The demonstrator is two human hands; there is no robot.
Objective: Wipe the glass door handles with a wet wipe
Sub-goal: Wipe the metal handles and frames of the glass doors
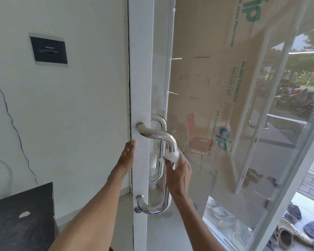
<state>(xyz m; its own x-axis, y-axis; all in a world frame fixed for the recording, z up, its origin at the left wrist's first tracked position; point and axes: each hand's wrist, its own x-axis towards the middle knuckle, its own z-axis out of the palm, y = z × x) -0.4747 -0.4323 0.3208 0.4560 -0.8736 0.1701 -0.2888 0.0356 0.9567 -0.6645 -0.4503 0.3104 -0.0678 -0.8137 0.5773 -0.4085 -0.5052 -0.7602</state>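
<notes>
Beside a cracked white wall (71,105) and a dark desk (22,220), a white-framed glass door (141,69) is shown, its shiny chrome handle (152,134) wrapped below the upper bend by a crumpled white wet wipe (171,156) gripped by the right hand (179,173), while the frame is touched by the straight-fingered left hand (127,154).

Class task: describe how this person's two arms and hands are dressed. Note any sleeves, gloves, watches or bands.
The left arm and right arm are bare up to the frame's lower edge: no sleeves show. The left hand and right hand wear no gloves. No watch or band shows on either wrist.
</notes>
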